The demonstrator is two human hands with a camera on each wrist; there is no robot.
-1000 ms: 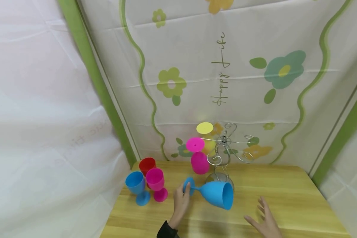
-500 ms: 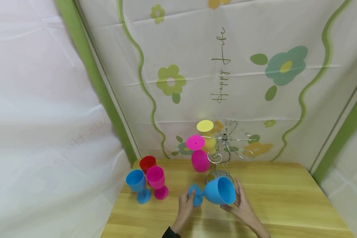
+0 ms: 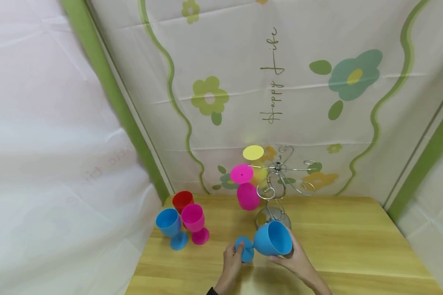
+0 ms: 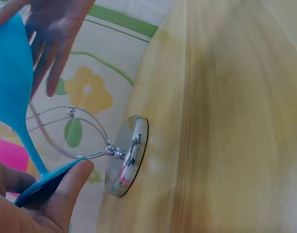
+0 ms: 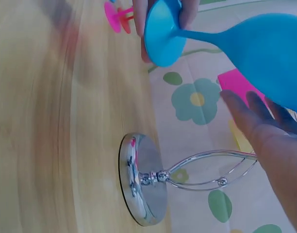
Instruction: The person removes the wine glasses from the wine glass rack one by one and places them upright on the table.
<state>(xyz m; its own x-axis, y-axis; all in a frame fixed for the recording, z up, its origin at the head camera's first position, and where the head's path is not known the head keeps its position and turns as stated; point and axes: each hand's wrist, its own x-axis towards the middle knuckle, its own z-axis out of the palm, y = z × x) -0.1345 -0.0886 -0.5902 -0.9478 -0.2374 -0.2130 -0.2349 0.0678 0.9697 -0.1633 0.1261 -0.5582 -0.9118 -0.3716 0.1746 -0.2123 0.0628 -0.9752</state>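
Note:
My left hand (image 3: 231,260) pinches the round foot of a blue plastic goblet (image 3: 267,239), thumb on the underside. The goblet lies tilted above the table, its mouth to the right and toward me. At its bowl is my right hand (image 3: 297,260), thumb on the near side and fingers behind, mostly hidden in the head view. In the right wrist view those fingers (image 5: 257,114) run along the bowl. Just behind stands a chrome wire goblet rack (image 3: 277,168) on a round base (image 5: 146,179). A magenta goblet (image 3: 248,196) and a yellow goblet (image 3: 253,152) hang upside down from its left arms.
On the left of the wooden table (image 3: 339,241) stand a blue goblet (image 3: 168,223), a magenta goblet (image 3: 193,219) and a red goblet (image 3: 182,199), upright and close together. A flower-printed cloth (image 3: 240,78) rises behind the table, with a pale cloth (image 3: 59,143) on the left.
My right hand has come in from the right, fingers spread, to the goblet's bowl. The goblet has turned so its mouth faces more toward me, and the left hand has shifted slightly right.

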